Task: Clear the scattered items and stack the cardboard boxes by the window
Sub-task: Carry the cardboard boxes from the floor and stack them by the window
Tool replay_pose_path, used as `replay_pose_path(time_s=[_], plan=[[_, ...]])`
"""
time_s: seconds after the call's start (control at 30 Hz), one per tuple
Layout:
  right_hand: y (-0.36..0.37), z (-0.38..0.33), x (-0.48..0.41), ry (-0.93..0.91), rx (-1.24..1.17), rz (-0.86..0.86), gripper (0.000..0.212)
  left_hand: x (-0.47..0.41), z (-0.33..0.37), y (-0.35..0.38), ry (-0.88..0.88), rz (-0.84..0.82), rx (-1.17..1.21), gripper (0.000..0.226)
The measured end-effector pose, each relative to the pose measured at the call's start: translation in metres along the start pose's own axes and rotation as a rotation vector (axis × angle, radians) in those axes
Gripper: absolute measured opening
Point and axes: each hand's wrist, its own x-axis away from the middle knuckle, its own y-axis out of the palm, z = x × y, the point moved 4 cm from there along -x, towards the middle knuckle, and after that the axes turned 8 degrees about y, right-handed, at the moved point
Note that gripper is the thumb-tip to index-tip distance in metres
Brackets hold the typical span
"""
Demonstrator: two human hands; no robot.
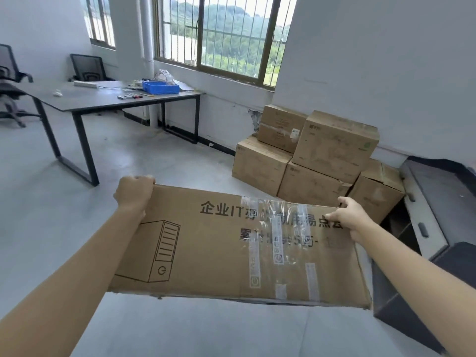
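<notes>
I hold a large flattened cardboard box [213, 248] in front of me, printed with black characters and a computer-tower drawing, with clear tape across its right half. My left hand [134, 193] grips its far left corner. My right hand [347, 217] grips its far right edge. Beyond it, a stack of several sealed cardboard boxes [314, 153] stands against the wall under the right end of the window [221, 34].
A dark desk [85, 99] with a blue tray [161, 87] and small items stands at the left by the window. Two black office chairs [10, 81] are behind it. Dark furniture panels [438, 210] lie at the right. Grey floor [144, 161] lies between.
</notes>
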Motion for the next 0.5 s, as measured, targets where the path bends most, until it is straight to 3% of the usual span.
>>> replay_pose_path(time_s=[0.17, 0.23, 0.33, 0.4, 0.5], plan=[[0.02, -0.009, -0.082, 0.001, -0.007, -0.072, 0.075, -0.028, 0.008, 0.052, -0.007, 0.113, 0.025, 0.012], [0.023, -0.016, -0.118, 0.002, -0.016, -0.101, 0.076, -0.047, 0.014, 0.08, -0.002, 0.099, 0.005, 0.023], [0.023, -0.027, -0.175, -0.008, -0.027, -0.144, 0.074, -0.08, 0.024, 0.123, -0.006, 0.041, -0.069, 0.018], [0.021, -0.036, -0.213, -0.027, -0.011, -0.166, 0.073, -0.1, 0.029, 0.156, -0.011, -0.036, -0.14, 0.028], [0.017, -0.046, -0.264, -0.03, 0.02, -0.194, 0.071, -0.116, 0.028, 0.199, -0.069, -0.026, -0.184, 0.03]])
